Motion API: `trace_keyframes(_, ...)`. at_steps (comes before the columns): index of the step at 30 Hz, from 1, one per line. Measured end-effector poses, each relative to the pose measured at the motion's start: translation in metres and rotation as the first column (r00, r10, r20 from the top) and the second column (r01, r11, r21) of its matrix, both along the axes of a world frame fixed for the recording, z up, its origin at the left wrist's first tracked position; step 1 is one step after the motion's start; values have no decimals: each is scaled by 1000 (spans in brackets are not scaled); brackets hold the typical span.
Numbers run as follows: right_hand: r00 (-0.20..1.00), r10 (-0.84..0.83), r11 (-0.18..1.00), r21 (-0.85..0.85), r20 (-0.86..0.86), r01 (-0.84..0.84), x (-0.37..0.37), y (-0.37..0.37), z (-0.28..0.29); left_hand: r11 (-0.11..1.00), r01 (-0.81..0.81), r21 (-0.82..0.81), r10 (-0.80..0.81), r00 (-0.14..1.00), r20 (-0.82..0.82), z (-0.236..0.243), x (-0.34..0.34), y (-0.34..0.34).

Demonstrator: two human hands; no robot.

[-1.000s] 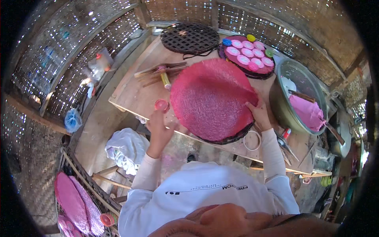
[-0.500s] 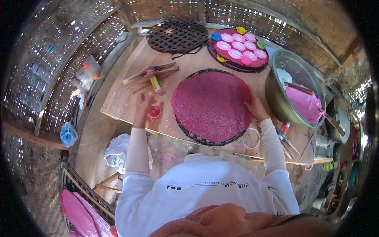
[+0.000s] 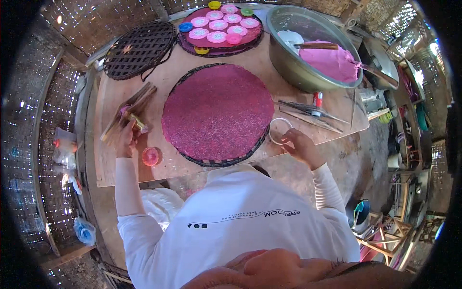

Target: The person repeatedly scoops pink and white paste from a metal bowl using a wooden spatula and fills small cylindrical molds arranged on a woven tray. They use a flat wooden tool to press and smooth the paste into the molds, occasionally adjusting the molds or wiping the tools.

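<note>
Tray [image 3: 207, 163], round and pink-topped, lies flat before me on the bench [image 3: 166, 171]. To its right, my right hand [image 3: 302, 148] bends its fingers at the white ring [image 3: 270, 132]; whether they pinch it, I cannot tell. To its left, my left hand [image 3: 126, 138] meets the yellow tube [image 3: 139, 124], grip unclear. I seem to be gathering tools; the next move calls for firm holds.
</note>
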State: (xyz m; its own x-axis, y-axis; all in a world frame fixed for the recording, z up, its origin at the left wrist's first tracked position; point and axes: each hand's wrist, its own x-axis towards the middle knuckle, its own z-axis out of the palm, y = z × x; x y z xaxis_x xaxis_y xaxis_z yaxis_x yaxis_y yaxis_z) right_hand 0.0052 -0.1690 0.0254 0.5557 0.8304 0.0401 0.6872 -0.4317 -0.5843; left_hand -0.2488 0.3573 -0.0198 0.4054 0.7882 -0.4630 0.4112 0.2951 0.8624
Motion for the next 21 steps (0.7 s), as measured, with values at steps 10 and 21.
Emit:
trace_keyframes(10, 995, 98, 983, -152, -28, -102, -1, 1, 59, 956, -228, -184, 271, 926, 263, 21, 35, -11)
trace_keyframes(21, 713, 686, 693, 168, 146, -701, -25, 190, -4, 939, -299, 171, 172, 837, 520, 63, 10, -104)
